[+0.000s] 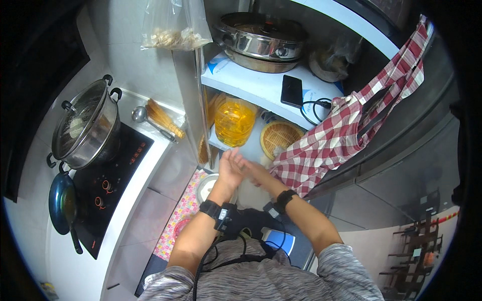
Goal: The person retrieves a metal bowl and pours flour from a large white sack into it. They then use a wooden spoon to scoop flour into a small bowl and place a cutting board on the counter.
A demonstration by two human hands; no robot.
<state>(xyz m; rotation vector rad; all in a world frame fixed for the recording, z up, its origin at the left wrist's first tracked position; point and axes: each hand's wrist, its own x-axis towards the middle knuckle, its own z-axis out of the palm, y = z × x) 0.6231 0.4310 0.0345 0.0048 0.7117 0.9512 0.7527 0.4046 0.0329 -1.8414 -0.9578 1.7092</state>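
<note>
My left hand (230, 169) is raised with its palm turned up and its fingers apart, holding nothing. Close against it, my right hand (259, 174) is blurred by motion; I see nothing in it, and whether the two touch is unclear. Both wrists wear black straps with small devices. Under my left forearm, partly covered, lies a round dish (203, 188) with something white inside. A pale, whitish object (252, 193) below my hands is too blurred to name. Just beyond my fingers, a large clear plastic jug of yellow oil (234, 122) stands on the lower shelf.
A woven bamboo basket (280, 137) sits beside the oil. Above are a phone (292, 91) and a lidded steel pot (263, 41). A checked apron (324, 139) hangs at right. Left, an induction cooktop (113, 180) bears a steamer pot (88, 128) and a wok (60, 203).
</note>
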